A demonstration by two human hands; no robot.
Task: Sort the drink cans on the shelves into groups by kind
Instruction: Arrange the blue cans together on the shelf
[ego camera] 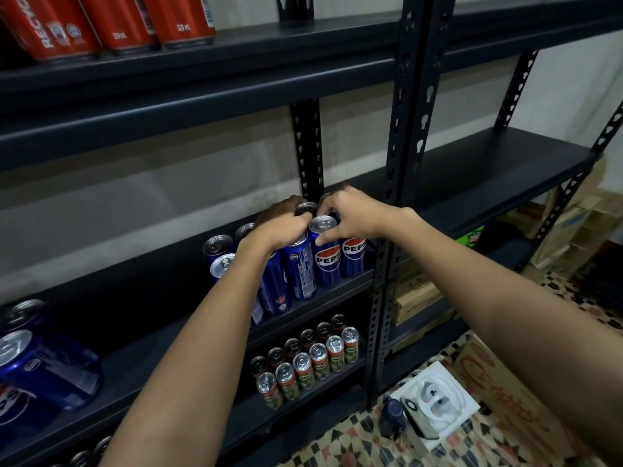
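Where cans (326, 256) read "PEPSI", both hands (350, 214) rest.

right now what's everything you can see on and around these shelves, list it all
Pepsi cans: about nine visible, blue, right end of middle shelf, under the hands.
more Pepsi cans: at least three, blue, far left of the same shelf.
red cans: three, red, top shelf at left.
Milo cans: about twelve, green and red, two rows on the lower shelf.
shelving rack: black metal, slotted uprights.
cardboard boxes: several, brown, behind and right of the rack.
white packet: one, on the patterned floor.
dark bottle: one, beside the packet.
left hand: over the Pepsi can tops, fingers curled.
right hand: thumb and fingers around one Pepsi can's top.
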